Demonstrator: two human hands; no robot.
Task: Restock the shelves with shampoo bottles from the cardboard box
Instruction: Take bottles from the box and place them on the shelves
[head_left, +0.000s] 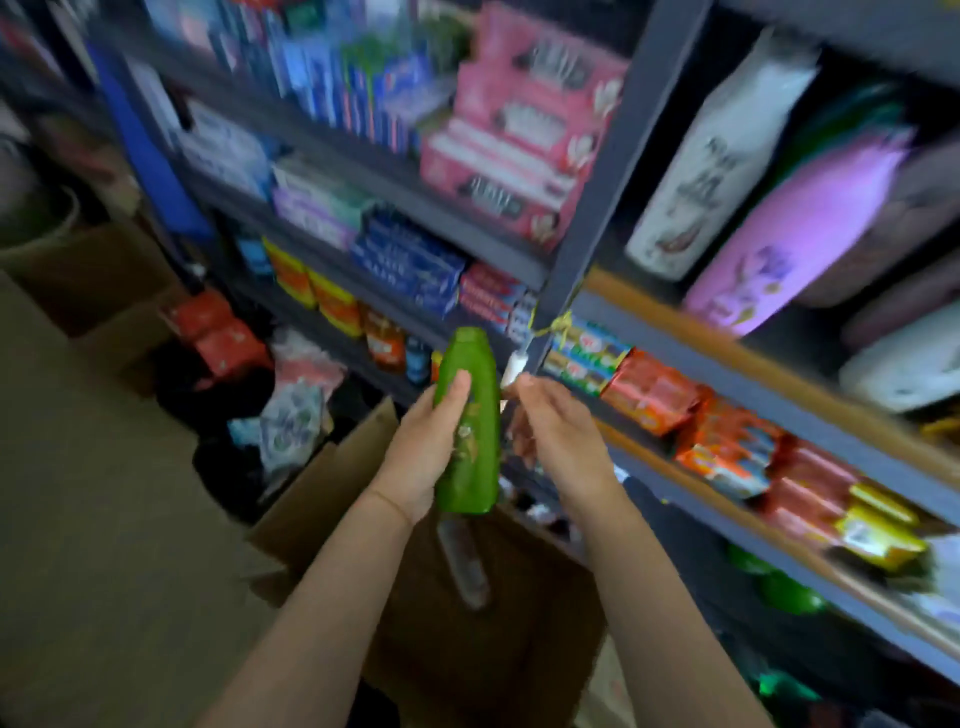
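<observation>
My left hand (415, 457) grips a green shampoo bottle (470, 452) upright, cap end up, above the open cardboard box (332, 493). My right hand (556, 431) hovers just right of the bottle with loosely bent fingers, holding nothing that I can make out. A dark bottle (465, 561) lies inside the box below. A white shampoo bottle (711, 166) and a purple one (800, 234) lean on the upper right shelf. More green bottles (784, 590) sit on the low right shelf.
Dark metal shelves (592, 208) hold pink boxes (514, 135), blue toothpaste cartons (410, 260) and red soap packs (727, 441). Another cardboard box (98, 270) and plastic-wrapped goods (291, 410) stand on the floor at left. The view is motion-blurred.
</observation>
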